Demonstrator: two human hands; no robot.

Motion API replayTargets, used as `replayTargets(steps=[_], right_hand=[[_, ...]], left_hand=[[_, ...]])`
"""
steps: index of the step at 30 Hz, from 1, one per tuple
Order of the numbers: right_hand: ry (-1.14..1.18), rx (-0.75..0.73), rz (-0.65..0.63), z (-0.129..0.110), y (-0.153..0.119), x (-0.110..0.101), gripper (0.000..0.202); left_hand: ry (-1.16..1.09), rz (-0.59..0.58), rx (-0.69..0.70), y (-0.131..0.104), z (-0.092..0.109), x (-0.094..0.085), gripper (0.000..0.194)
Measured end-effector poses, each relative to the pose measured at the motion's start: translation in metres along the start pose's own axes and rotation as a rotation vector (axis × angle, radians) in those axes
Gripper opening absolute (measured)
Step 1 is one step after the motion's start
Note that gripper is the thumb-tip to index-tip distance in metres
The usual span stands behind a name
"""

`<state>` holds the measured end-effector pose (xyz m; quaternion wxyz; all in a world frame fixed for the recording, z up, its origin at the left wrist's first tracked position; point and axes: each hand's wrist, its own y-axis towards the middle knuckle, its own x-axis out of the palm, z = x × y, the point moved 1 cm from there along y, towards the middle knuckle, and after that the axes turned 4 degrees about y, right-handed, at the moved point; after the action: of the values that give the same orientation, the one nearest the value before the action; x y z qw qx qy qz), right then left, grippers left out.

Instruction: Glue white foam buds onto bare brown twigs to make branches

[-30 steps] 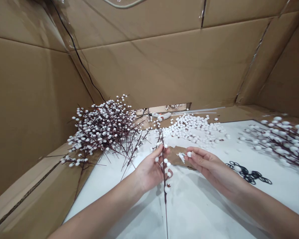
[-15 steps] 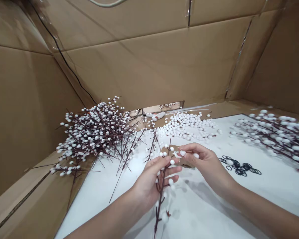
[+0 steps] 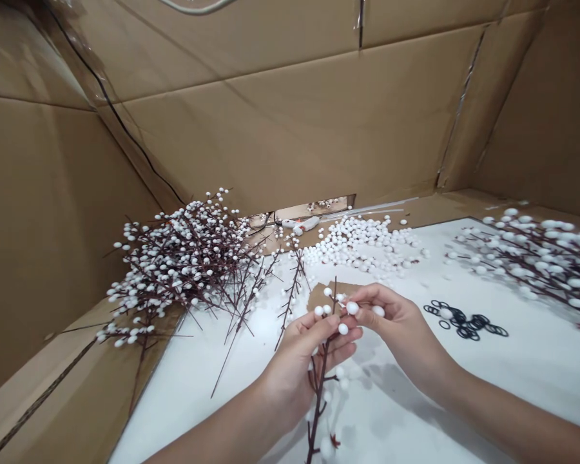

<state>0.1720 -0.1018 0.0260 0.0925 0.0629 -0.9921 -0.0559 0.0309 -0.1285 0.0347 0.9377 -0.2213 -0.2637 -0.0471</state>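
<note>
A dark brown branch (image 3: 321, 386) with white berries stands nearly upright in my left hand (image 3: 302, 357), whose thumb and fingers close round its upper part. My right hand (image 3: 391, 319) pinches a white berry (image 3: 352, 308) between thumb and forefinger, just right of the branch. Another white berry (image 3: 377, 311) shows against the curled fingers of that hand. Behind both hands a piece of brown cardboard (image 3: 326, 295) lies on the white board (image 3: 198, 367).
A large heap of berry branches (image 3: 183, 258) stands at the left, and more branches (image 3: 546, 258) lie at the right. Loose white berries (image 3: 362, 238) cover the back middle, near a white glue gun (image 3: 305, 224). Black rings (image 3: 464, 322) lie right of my right hand. Cardboard walls (image 3: 280, 135) surround the board.
My left hand and the branch have shifted slightly right. The berry in my right hand is now closer to the branch, and the white strand near it shows less.
</note>
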Motion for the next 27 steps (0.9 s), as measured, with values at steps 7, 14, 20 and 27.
replayTargets(steps=[7, 14, 20, 27], right_hand=[[0.022, -0.017, 0.001, 0.0021, -0.0001, -0.0006, 0.012], [-0.052, -0.021, 0.047, 0.0009, -0.0012, -0.0001, 0.013], [-0.017, 0.001, 0.043, 0.0005, -0.0021, 0.0014, 0.012], [-0.01, -0.021, 0.033, 0.0031, -0.0005, -0.0006, 0.011]], left_hand=[[-0.012, -0.014, 0.007, -0.0013, 0.0014, 0.0002, 0.004], [0.013, -0.022, 0.042, -0.005, 0.003, 0.0019, 0.007], [0.063, -0.048, 0.062, -0.0037, 0.004, 0.0022, 0.007], [0.069, -0.086, 0.064, -0.0038, 0.0036, 0.0013, 0.006]])
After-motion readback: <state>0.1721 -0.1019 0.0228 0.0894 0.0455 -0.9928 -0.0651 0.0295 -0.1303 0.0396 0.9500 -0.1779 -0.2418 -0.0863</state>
